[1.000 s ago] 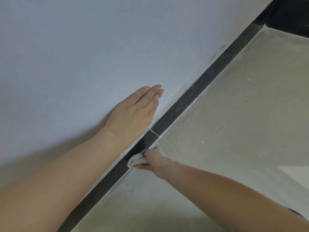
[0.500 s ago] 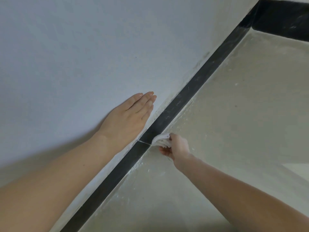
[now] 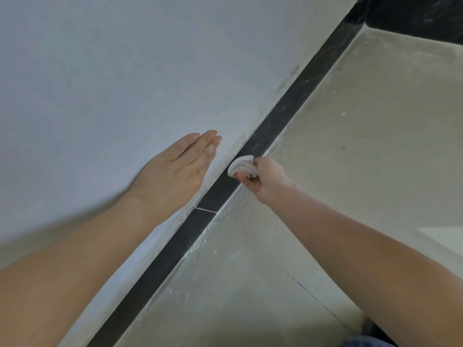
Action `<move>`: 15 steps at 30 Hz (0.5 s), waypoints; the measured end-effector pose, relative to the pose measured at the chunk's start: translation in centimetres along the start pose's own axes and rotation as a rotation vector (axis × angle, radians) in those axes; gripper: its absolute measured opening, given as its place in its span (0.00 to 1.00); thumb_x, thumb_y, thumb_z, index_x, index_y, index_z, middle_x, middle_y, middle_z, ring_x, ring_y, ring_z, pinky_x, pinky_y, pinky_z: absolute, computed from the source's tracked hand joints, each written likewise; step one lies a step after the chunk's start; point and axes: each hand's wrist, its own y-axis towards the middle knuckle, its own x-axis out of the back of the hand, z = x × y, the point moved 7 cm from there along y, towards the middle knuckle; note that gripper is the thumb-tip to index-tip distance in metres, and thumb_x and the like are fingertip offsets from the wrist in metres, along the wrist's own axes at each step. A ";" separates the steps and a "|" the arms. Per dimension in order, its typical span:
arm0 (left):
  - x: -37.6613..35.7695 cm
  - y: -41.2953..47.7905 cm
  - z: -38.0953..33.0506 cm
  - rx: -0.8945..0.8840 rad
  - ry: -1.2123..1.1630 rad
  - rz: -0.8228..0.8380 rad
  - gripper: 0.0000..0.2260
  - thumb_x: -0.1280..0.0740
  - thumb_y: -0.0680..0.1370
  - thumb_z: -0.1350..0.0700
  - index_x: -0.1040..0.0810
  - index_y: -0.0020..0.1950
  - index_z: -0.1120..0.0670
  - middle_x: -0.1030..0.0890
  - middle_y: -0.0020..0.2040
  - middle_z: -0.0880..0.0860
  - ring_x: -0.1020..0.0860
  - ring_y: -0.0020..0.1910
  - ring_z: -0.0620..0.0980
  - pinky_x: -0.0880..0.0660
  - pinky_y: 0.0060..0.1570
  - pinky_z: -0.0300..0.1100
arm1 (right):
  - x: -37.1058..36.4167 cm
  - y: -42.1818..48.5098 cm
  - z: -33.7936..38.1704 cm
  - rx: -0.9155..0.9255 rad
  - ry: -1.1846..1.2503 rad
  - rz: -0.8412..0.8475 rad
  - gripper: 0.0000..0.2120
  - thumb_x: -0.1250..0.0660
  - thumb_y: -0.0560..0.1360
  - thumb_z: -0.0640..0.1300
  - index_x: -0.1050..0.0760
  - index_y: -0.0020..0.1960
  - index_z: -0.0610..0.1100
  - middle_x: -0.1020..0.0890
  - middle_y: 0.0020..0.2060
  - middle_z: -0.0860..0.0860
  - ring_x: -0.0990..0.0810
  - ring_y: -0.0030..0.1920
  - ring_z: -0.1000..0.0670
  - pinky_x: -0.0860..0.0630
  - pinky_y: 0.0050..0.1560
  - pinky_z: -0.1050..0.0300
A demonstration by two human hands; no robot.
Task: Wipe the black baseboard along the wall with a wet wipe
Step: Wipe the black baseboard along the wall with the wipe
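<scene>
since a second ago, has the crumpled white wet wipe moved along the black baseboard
Yes. The wet wipe crossed the thin white joint line in the baseboard, from its near side toward the far corner.

We see soft, even, dim light, cool on the wall [image 3: 100,71]. A brighter patch [image 3: 446,237] lies on the floor [image 3: 363,159] at four o'clock. Below our left hand [image 3: 175,169] and forearm [image 3: 75,271] a faint shadow [image 3: 45,237] falls at eight o'clock, where focus softens.
</scene>
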 end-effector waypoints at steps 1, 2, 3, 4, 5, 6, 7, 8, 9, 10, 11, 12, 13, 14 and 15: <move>0.0 0.0 0.0 -0.001 -0.002 -0.004 0.25 0.61 0.79 0.63 0.43 0.75 0.63 0.44 0.76 0.60 0.45 0.75 0.58 0.56 0.72 0.54 | 0.4 0.1 0.6 0.030 0.112 -0.014 0.11 0.43 0.79 0.36 0.25 0.42 0.37 0.22 0.38 0.42 0.22 0.33 0.48 0.20 0.33 0.60; 0.1 0.1 0.1 0.002 -0.009 -0.010 0.24 0.58 0.79 0.62 0.42 0.75 0.63 0.44 0.76 0.60 0.45 0.75 0.58 0.56 0.72 0.54 | 1.0 0.2 0.8 0.043 0.241 -0.033 0.11 0.43 0.80 0.38 0.24 0.43 0.37 0.21 0.38 0.42 0.21 0.33 0.48 0.20 0.31 0.60; 0.2 0.1 0.2 0.005 -0.012 -0.008 0.24 0.57 0.79 0.61 0.42 0.75 0.63 0.44 0.76 0.60 0.44 0.75 0.58 0.56 0.72 0.54 | 1.6 0.3 0.5 0.045 0.329 -0.055 0.12 0.43 0.80 0.41 0.24 0.45 0.37 0.20 0.38 0.42 0.20 0.32 0.48 0.20 0.29 0.60; 0.1 0.2 0.2 0.007 -0.011 -0.005 0.24 0.56 0.79 0.61 0.42 0.75 0.63 0.44 0.76 0.60 0.45 0.75 0.58 0.56 0.72 0.54 | 1.9 0.0 0.2 0.040 0.346 -0.060 0.13 0.44 0.80 0.43 0.23 0.46 0.38 0.20 0.36 0.43 0.20 0.31 0.49 0.21 0.28 0.61; 0.1 0.2 0.2 0.010 -0.008 -0.005 0.24 0.55 0.79 0.59 0.43 0.75 0.63 0.45 0.76 0.60 0.46 0.75 0.58 0.56 0.71 0.54 | 2.1 -0.3 -0.3 0.033 0.289 -0.058 0.13 0.44 0.79 0.43 0.23 0.46 0.39 0.20 0.34 0.44 0.21 0.30 0.50 0.23 0.29 0.61; 0.0 0.3 0.2 0.014 -0.006 -0.004 0.24 0.54 0.80 0.57 0.44 0.75 0.63 0.46 0.76 0.60 0.47 0.75 0.59 0.57 0.71 0.54 | 2.0 -1.0 -0.9 0.028 0.160 -0.040 0.12 0.43 0.78 0.41 0.23 0.43 0.39 0.21 0.33 0.45 0.23 0.29 0.50 0.24 0.31 0.59; -0.1 0.3 0.3 0.022 -0.007 -0.001 0.25 0.52 0.80 0.55 0.45 0.76 0.63 0.47 0.76 0.61 0.47 0.75 0.59 0.58 0.72 0.54 | 1.8 -1.4 -2.0 0.023 -0.026 -0.005 0.11 0.42 0.77 0.38 0.23 0.40 0.39 0.22 0.33 0.44 0.25 0.29 0.50 0.25 0.35 0.57; -0.2 0.3 0.4 0.036 -0.006 0.003 0.25 0.51 0.80 0.54 0.46 0.76 0.63 0.48 0.76 0.61 0.48 0.75 0.59 0.58 0.72 0.54 | 1.2 -2.0 -3.5 0.007 -0.185 0.048 0.11 0.39 0.75 0.35 0.23 0.36 0.40 0.22 0.34 0.43 0.26 0.31 0.49 0.26 0.40 0.55; -0.3 0.3 0.4 0.052 -0.007 0.007 0.26 0.50 0.81 0.53 0.47 0.76 0.64 0.49 0.76 0.61 0.49 0.75 0.59 0.59 0.72 0.54 | 0.5 -2.5 -5.5 -0.039 -0.274 0.104 0.12 0.38 0.74 0.33 0.23 0.35 0.40 0.22 0.35 0.42 0.26 0.32 0.49 0.26 0.42 0.54; -0.4 0.3 0.5 0.068 -0.005 0.012 0.27 0.49 0.81 0.52 0.48 0.76 0.64 0.50 0.76 0.61 0.50 0.76 0.59 0.60 0.72 0.54 | -0.2 -2.8 -7.6 -0.110 -0.287 0.148 0.11 0.39 0.75 0.33 0.22 0.37 0.39 0.21 0.36 0.42 0.24 0.33 0.48 0.24 0.40 0.55; -0.5 0.2 0.5 0.077 0.001 0.019 0.27 0.50 0.81 0.52 0.50 0.76 0.65 0.52 0.76 0.62 0.51 0.76 0.59 0.61 0.72 0.55 | -0.8 -2.8 -9.4 -0.187 -0.266 0.176 0.09 0.40 0.76 0.34 0.22 0.42 0.37 0.20 0.37 0.41 0.22 0.33 0.47 0.22 0.36 0.56; -0.6 0.3 0.5 0.080 0.011 0.025 0.28 0.50 0.81 0.51 0.52 0.76 0.65 0.54 0.76 0.62 0.52 0.76 0.60 0.63 0.71 0.55 | -1.3 -2.7 -10.4 -0.241 -0.239 0.192 0.08 0.41 0.77 0.36 0.23 0.48 0.36 0.19 0.38 0.41 0.20 0.33 0.46 0.21 0.33 0.57; -0.6 0.2 0.4 0.081 0.017 0.029 0.28 0.51 0.81 0.51 0.54 0.76 0.66 0.56 0.76 0.63 0.54 0.76 0.60 0.65 0.70 0.55 | -1.8 -2.4 -10.6 -0.265 -0.207 0.203 0.09 0.42 0.78 0.37 0.24 0.50 0.35 0.19 0.38 0.41 0.19 0.33 0.46 0.20 0.31 0.58; -0.7 0.2 0.4 0.082 0.017 0.028 0.28 0.52 0.82 0.51 0.55 0.76 0.66 0.57 0.76 0.63 0.55 0.76 0.60 0.66 0.69 0.56 | -2.1 -1.9 -10.0 -0.259 -0.158 0.205 0.09 0.42 0.79 0.37 0.25 0.48 0.35 0.19 0.38 0.41 0.19 0.34 0.46 0.20 0.30 0.60; -0.8 0.2 0.3 0.083 0.015 0.027 0.28 0.52 0.82 0.51 0.55 0.76 0.66 0.57 0.76 0.63 0.55 0.75 0.60 0.66 0.69 0.56 | -2.2 -1.5 -8.7 -0.239 -0.119 0.197 0.10 0.43 0.79 0.37 0.25 0.46 0.35 0.20 0.37 0.41 0.20 0.34 0.47 0.21 0.28 0.61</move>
